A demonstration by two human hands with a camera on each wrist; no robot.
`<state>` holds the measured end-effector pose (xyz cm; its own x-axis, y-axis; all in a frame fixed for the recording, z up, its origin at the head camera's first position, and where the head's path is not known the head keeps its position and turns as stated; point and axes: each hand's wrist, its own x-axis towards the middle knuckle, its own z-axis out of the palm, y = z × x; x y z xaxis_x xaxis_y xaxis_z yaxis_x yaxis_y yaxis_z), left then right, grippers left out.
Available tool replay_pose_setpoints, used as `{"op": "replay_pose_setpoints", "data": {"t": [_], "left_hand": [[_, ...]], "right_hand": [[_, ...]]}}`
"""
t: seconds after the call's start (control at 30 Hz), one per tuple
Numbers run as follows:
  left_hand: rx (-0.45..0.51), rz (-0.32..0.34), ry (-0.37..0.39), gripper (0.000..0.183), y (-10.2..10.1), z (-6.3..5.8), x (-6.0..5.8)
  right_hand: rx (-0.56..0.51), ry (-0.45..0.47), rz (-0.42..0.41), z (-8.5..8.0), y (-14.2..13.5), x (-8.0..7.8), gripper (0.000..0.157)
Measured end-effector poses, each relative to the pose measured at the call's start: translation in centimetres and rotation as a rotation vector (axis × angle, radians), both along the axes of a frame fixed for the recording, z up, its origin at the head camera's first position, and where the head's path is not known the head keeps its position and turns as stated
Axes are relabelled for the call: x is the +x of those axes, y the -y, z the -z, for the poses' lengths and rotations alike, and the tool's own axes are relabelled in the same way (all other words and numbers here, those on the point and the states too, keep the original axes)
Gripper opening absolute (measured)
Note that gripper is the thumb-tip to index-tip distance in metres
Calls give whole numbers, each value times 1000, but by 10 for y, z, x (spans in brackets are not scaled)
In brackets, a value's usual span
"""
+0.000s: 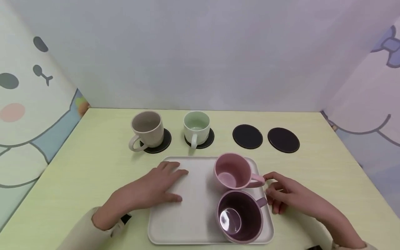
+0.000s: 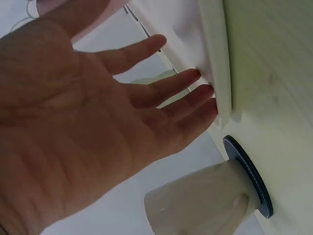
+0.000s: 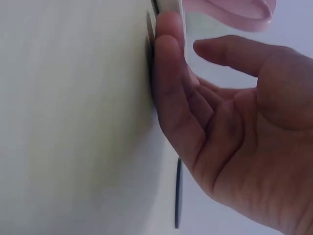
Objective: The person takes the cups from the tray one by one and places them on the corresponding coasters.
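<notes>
A pale tray [image 1: 193,222] lies on the table, bearing a pink mug [image 1: 232,170] and a purple mug [image 1: 239,215] on its right side. My left hand [image 1: 153,189] reaches over the tray's left edge with fingers spread. Its fingertips [image 2: 208,90] lie at the tray's inner rim; contact cannot be told. Beside the right edge is my right hand [image 1: 289,194], loosely curled near both mug handles. Low at the tray's edge sit its fingertips [image 3: 168,46], with the thumb apart and nothing pinched.
Behind the tray, a beige mug [image 1: 148,128] and a light green mug [image 1: 197,126] stand on dark round coasters. Two bare coasters, one [image 1: 247,136] left of the other [image 1: 283,140], lie to their right. A pale wall [image 1: 200,55] rises behind the table [image 1: 93,156].
</notes>
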<state>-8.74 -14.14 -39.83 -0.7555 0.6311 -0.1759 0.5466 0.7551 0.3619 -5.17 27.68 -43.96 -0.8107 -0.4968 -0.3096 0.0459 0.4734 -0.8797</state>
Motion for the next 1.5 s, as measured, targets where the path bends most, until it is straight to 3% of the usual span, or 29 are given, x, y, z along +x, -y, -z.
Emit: {"op": "replay_pose_setpoints", "data": {"t": [0.17, 0.4, 0.67, 0.8, 0.93, 1.1, 1.33, 1.5], "left_hand": [[-43, 48, 24, 86, -6, 0, 11], [-110, 92, -78, 87, -16, 5, 14], [-183, 18, -209, 103, -31, 17, 24], [-207, -9, -247, 109, -32, 20, 28], [-229, -63, -203, 115, -30, 20, 30], [-222, -130, -114, 125, -19, 21, 25], [-180, -156, -64, 133, -2, 25, 22], [-182, -164, -46, 130, 3, 23, 23]], "right_hand": [[66, -87, -100, -16, -17, -10, 34], [120, -105, -210, -41, -26, -15, 38], [54, -16, -262, -42, -31, -2, 36], [-41, 29, -294, -40, -34, 5, 39], [-98, 98, -296, -39, -28, 9, 41], [-156, 105, -332, -35, -13, 7, 40], [-292, -71, -476, -26, 7, -7, 39], [-274, -77, -429, -27, 11, -15, 36]]}}
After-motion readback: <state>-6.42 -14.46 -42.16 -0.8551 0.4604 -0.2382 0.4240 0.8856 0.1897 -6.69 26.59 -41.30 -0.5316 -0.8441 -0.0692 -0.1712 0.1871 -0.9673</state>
